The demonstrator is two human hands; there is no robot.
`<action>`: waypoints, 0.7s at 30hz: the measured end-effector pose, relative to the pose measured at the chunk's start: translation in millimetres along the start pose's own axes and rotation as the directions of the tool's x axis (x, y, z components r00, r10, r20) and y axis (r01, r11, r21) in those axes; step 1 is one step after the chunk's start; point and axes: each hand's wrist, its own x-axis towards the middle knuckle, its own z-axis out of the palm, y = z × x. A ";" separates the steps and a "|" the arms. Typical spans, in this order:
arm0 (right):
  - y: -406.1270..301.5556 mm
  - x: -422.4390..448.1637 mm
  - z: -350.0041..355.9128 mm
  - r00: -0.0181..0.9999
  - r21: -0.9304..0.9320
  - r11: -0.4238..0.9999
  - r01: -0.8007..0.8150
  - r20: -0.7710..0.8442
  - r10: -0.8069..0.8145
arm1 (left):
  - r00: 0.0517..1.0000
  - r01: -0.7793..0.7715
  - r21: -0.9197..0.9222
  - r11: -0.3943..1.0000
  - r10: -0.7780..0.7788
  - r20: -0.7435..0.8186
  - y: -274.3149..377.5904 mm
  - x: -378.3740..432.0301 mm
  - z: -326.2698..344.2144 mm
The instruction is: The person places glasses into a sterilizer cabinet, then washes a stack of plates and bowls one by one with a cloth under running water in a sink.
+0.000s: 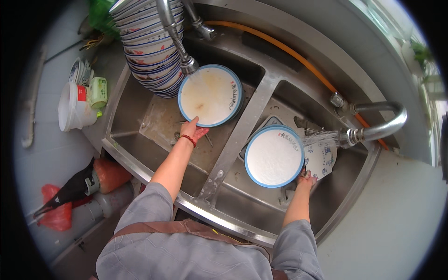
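In the left basin my left hand [195, 130], with a red bead bracelet at the wrist, grips the near edge of a blue-rimmed white plate [210, 94], thumb over the rim. Brownish stains mark this plate, and its thick side suggests more plates under it. A running spray faucet [189, 64] overhangs its far left edge. Over the right basin, my right hand [307, 180] holds a similar blue-rimmed plate [274, 155] at its lower right edge; the fingers are partly hidden. Water sprays from a second faucet [348, 137] beside this plate. Both plates bear writing.
A tall leaning stack of patterned bowls [154, 52] stands in the left basin's far corner. A steel divider [241, 122] separates the basins. Patterned dishware [320, 157] lies below the right plate. An orange hose [280, 45] runs behind. A white bucket [75, 108] stands left.
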 end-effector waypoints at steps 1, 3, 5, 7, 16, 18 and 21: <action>16.0 -10.4 10.8 0.997 0.006 1.000 -0.008 -0.083 0.008 | 1.000 -0.012 0.006 1.000 0.012 -0.014 -1.2 -0.6 -5.5; 17.9 -23.7 11.8 0.995 -0.070 0.994 -0.080 -0.057 0.076 | 0.998 -0.051 -0.042 0.998 0.052 0.021 -1.5 -7.2 -3.4; 15.4 -37.4 9.1 0.999 -0.182 0.983 -0.016 -0.037 0.010 | 0.988 -0.114 -0.149 0.982 0.127 0.086 -2.0 -15.4 0.2; 12.9 -67.4 1.0 0.995 -0.420 0.903 0.094 0.003 -0.103 | 0.964 -0.194 -0.341 0.920 0.243 0.108 -7.9 -12.7 -2.1; 83.5 -401.5 140.7 0.381 -0.282 -0.331 0.901 0.878 0.290 | 0.894 -0.167 -0.424 0.890 0.317 0.315 24.5 -64.3 -2.5; 150.6 -449.6 195.3 0.135 -0.053 -0.183 0.982 0.871 0.473 | 0.857 -0.160 -0.428 0.890 0.340 0.388 24.1 -85.4 -18.7; 265.9 -455.2 236.4 -0.120 0.038 0.123 0.992 0.618 0.777 | 0.774 -0.170 -0.404 0.899 0.376 0.509 14.1 -95.8 -44.4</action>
